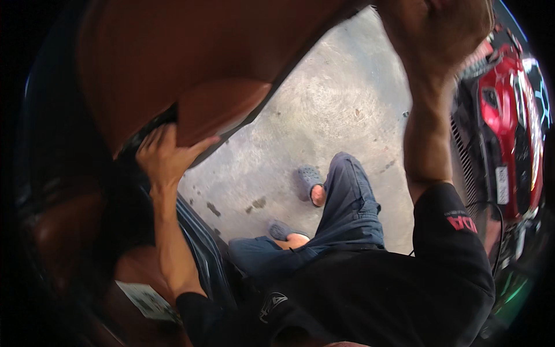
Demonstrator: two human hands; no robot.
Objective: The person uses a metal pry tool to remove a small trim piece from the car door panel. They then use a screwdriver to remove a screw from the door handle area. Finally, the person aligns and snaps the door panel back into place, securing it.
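left hand (pixel 165 155) curled round edge of glossy brown door panel (pixel 191 58); right hand (pixel 439 29) raised, grip unclear; concrete floor (pixel 335 115) below.

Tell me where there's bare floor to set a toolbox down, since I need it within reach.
The concrete floor lies bare between the brown door panel and the raised right hand. It is crowded lower down by the feet in grey clogs, at the left hand on the panel, and beside the red car.
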